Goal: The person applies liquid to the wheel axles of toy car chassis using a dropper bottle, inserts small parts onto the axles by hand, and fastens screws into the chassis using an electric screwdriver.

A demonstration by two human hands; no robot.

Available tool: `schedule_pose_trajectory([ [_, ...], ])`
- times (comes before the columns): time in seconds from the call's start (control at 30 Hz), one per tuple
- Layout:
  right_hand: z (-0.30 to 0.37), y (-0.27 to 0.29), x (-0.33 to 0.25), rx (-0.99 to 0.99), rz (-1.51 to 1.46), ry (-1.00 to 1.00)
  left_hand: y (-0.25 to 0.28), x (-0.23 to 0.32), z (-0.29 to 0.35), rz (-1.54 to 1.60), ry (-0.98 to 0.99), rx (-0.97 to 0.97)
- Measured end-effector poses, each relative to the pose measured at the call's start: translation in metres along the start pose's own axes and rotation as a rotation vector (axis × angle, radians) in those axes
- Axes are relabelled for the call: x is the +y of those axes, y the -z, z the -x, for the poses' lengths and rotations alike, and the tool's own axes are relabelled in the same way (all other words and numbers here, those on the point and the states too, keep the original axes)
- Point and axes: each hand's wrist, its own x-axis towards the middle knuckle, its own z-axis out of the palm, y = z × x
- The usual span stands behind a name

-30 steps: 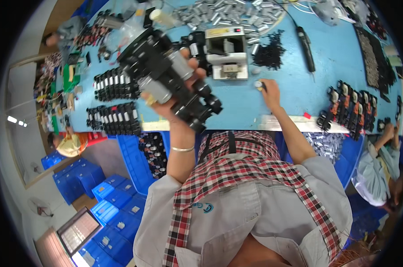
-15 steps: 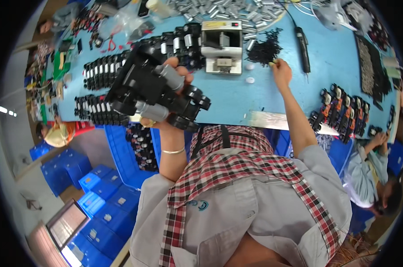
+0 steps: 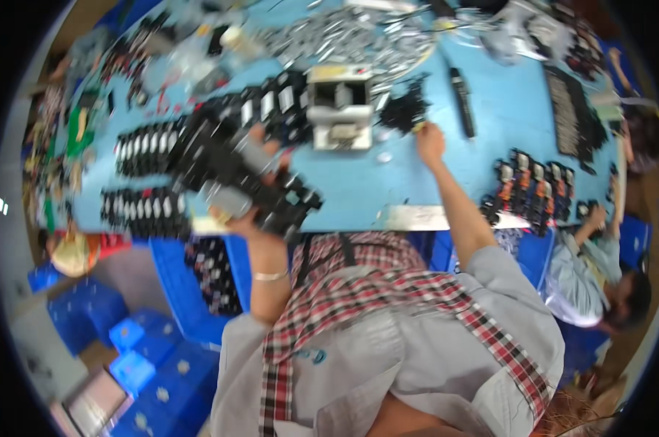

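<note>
My left hand [image 3: 243,223] is wrapped round a black plastic toy-vehicle chassis [image 3: 224,156] with two silver cylinders on it and small black wheels at its near end. It is held up tilted above the table, smeared by motion. My right hand [image 3: 430,143] reaches to the near right edge of a pile of thin black pieces [image 3: 402,111]. Its thumb and fingers are pinched, with something yellowish at the tips; what they hold, if anything, is too small to make out.
A white boxy device [image 3: 342,109] stands between my hands. A black pen-shaped electric screwdriver [image 3: 461,103] lies to the right. Silver cylinders [image 3: 336,36] cover the back. Rows of black assemblies [image 3: 143,209] stand left, orange-and-black ones [image 3: 533,191] right. A co-worker [image 3: 588,277] sits at right.
The whole view has shifted, with the table lower and slightly left in the picture. Both hands keep nearly the same places over the table; the chassis is still in my left hand.
</note>
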Motion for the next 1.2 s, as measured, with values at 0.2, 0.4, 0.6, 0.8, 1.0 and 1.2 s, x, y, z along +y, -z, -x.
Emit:
schedule_pose_trajectory([
  [0.2, -0.008, 0.010, 0.002, -0.024, -0.408, -0.242, 0.004, 0.019, 0.012, 0.045, -0.013, 0.088],
  [0.4, 0.027, 0.105, -0.058, -0.205, -1.134, -0.219, 0.013, 0.037, 0.016, 0.117, 0.004, 0.152],
  [0.6, 0.114, 0.157, -0.191, -0.554, -1.539, -0.035, 0.032, 0.048, 0.013, 0.139, 0.070, 0.165],
  [0.8, 0.170, 0.158, -0.280, -0.620, -1.462, 0.178, 0.038, 0.092, 0.018, 0.135, 0.045, 0.142],
  [1.0, 0.210, 0.175, -0.339, -0.367, -0.955, 0.547, 0.046, 0.133, 0.021, 0.214, -0.105, 0.006],
  [1.2, 0.232, 0.172, -0.380, -0.173, -0.743, 0.828, 0.033, 0.154, 0.024, 0.100, -0.190, -0.035],
])
